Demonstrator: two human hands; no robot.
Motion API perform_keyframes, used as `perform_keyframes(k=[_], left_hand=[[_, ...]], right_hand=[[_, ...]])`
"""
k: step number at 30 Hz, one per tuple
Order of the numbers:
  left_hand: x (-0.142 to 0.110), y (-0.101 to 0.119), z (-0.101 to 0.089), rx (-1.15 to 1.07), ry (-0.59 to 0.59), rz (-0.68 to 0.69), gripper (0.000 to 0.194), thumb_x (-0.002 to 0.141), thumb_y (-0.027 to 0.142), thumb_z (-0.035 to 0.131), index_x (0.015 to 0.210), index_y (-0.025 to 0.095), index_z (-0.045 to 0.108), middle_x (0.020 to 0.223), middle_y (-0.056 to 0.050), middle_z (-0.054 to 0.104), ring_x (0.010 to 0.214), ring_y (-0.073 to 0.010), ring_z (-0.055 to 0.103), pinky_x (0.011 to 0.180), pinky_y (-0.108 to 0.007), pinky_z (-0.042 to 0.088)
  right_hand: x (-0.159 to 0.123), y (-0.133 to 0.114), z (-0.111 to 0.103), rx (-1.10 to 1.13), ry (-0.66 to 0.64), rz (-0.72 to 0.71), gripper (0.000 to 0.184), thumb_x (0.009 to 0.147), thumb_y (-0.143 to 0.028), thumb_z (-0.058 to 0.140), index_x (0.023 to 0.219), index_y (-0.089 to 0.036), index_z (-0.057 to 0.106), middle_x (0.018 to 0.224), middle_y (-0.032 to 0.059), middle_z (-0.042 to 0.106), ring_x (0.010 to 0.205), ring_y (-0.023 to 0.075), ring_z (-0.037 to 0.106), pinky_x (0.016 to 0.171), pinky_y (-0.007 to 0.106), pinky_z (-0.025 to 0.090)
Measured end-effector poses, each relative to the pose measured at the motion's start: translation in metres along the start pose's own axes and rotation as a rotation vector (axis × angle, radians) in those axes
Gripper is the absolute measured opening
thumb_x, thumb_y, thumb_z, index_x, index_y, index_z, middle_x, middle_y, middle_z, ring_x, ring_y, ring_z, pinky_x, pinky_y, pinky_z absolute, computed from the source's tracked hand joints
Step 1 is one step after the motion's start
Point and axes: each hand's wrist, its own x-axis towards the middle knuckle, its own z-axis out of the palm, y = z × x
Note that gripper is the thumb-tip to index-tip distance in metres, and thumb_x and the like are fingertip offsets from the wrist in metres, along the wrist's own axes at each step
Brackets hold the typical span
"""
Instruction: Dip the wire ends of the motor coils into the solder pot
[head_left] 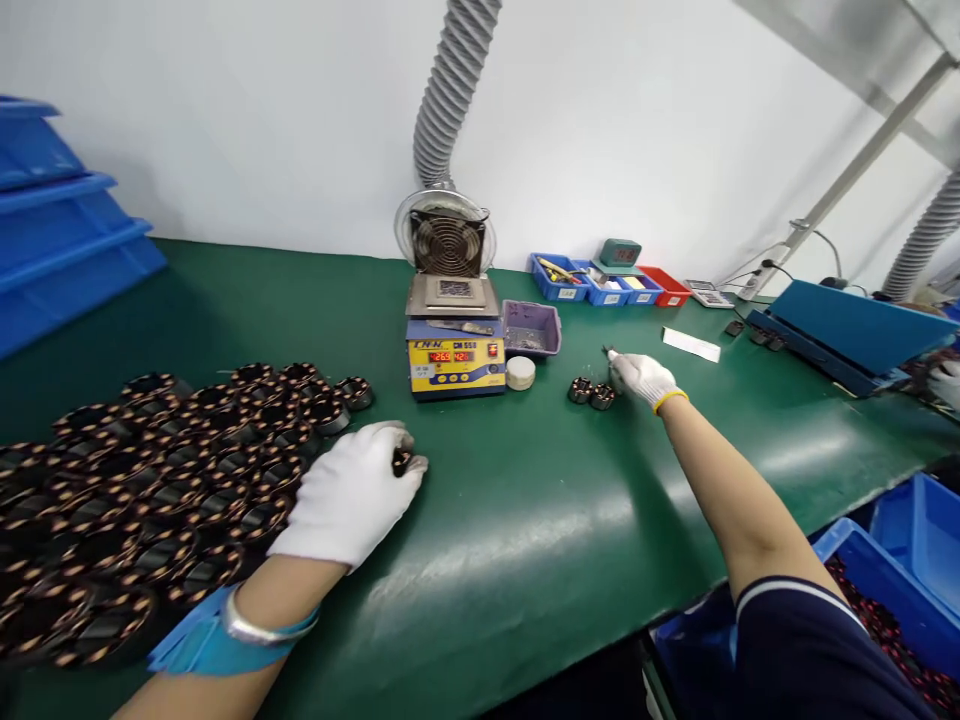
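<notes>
My left hand, in a white glove, is closed around a small black motor stator, mostly covered by the fingers. Beside it, on the left, lies a broad spread of black ring-shaped stators with copper windings. My right hand, in a white glove with a yellow cuff, reaches far out to the right. Its fingers are pinched together, and a small dark tip shows at their end; what it is I cannot make out. Two stators sit on the table just left of that hand.
On the green table stands a yellow-and-blue solder pot under a fan and duct hose. Near it are a purple tray, a round white pad and small bins. Blue crates stack at left; a blue machine stands right.
</notes>
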Motion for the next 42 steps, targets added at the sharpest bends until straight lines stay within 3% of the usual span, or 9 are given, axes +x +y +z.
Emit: perform_keyframes(k=[4,8,13,19,24,27,33,37,42], left_hand=[[0.000,-0.001,0.008,-0.174,0.065,-0.133,0.048,0.078,0.042,0.058,0.121,0.022,0.053,0.122,-0.008,0.060,0.105,-0.0264,0.060,0.087,-0.035,0.047],[0.002,-0.007,0.009,-0.126,0.010,-0.175,0.062,0.067,0.056,0.066,0.118,0.023,0.057,0.118,-0.008,0.061,0.103,-0.0284,0.061,0.086,-0.033,0.047],[0.004,-0.005,0.008,-0.054,-0.060,-0.195,0.038,0.071,0.055,0.059,0.094,0.025,0.065,0.100,-0.007,0.066,0.087,-0.0280,0.065,0.074,-0.035,0.049],[0.010,0.005,0.010,0.036,-0.062,-0.274,0.041,0.068,0.059,0.058,0.086,0.022,0.062,0.088,-0.009,0.067,0.078,-0.0299,0.066,0.065,-0.036,0.049],[0.012,0.006,0.009,0.073,-0.076,-0.295,0.055,0.061,0.072,0.056,0.084,0.022,0.061,0.084,-0.010,0.067,0.076,-0.0321,0.066,0.061,-0.037,0.048],[0.012,0.004,0.010,0.083,-0.062,-0.280,0.056,0.061,0.074,0.054,0.081,0.022,0.059,0.082,-0.009,0.066,0.073,-0.0315,0.065,0.057,-0.036,0.046],[0.011,0.004,0.012,0.090,-0.031,-0.260,0.045,0.069,0.065,0.051,0.080,0.022,0.059,0.081,-0.008,0.066,0.070,-0.0290,0.065,0.055,-0.034,0.043],[0.010,0.006,0.010,0.083,-0.038,-0.265,0.059,0.062,0.076,0.052,0.081,0.021,0.060,0.082,-0.010,0.065,0.073,-0.0310,0.065,0.057,-0.035,0.044],[0.006,-0.003,0.009,-0.014,-0.022,-0.230,0.074,0.057,0.077,0.058,0.106,0.022,0.060,0.102,-0.010,0.064,0.084,-0.0324,0.066,0.068,-0.039,0.050]], right_hand=[[-0.042,-0.038,0.017,0.239,0.327,-0.273,0.045,0.087,-0.047,0.041,0.118,-0.021,0.061,0.116,0.0104,0.064,0.109,0.0274,0.058,0.095,0.040,0.044],[-0.106,-0.104,0.063,0.434,-0.131,-0.599,0.042,0.081,-0.047,0.056,0.119,-0.030,0.059,0.109,0.0045,0.066,0.093,0.0230,0.064,0.082,0.038,0.053],[-0.129,-0.155,0.115,0.511,-0.404,-0.539,0.053,0.072,-0.047,0.066,0.122,-0.031,0.057,0.105,0.0040,0.065,0.088,0.0216,0.065,0.075,0.037,0.056],[-0.125,-0.156,0.115,0.400,-0.272,-0.839,0.048,0.082,-0.033,0.053,0.130,-0.037,0.049,0.139,-0.0020,0.046,0.105,0.0211,0.060,0.087,0.036,0.053],[-0.123,-0.145,0.110,0.185,-0.155,-0.847,0.022,0.085,-0.030,0.050,0.101,-0.027,0.065,0.122,0.0006,0.059,0.102,0.0221,0.060,0.085,0.037,0.051],[-0.122,-0.147,0.112,0.207,-0.095,-0.793,0.037,0.083,-0.030,0.053,0.120,-0.025,0.056,0.127,0.0016,0.056,0.101,0.0208,0.060,0.082,0.034,0.052],[-0.119,-0.159,0.118,-0.025,-0.033,-1.047,0.029,0.086,-0.024,0.047,0.111,-0.022,0.061,0.123,0.0055,0.058,0.104,0.0250,0.056,0.082,0.037,0.048],[-0.115,-0.149,0.118,-0.099,-0.060,-0.944,0.020,0.086,-0.023,0.047,0.098,-0.022,0.063,0.109,0.0052,0.063,0.090,0.0235,0.058,0.073,0.036,0.048],[-0.118,-0.148,0.119,0.240,-0.067,-0.803,0.034,0.083,-0.028,0.055,0.117,-0.025,0.056,0.120,0.0016,0.059,0.104,0.0195,0.058,0.085,0.032,0.048]])
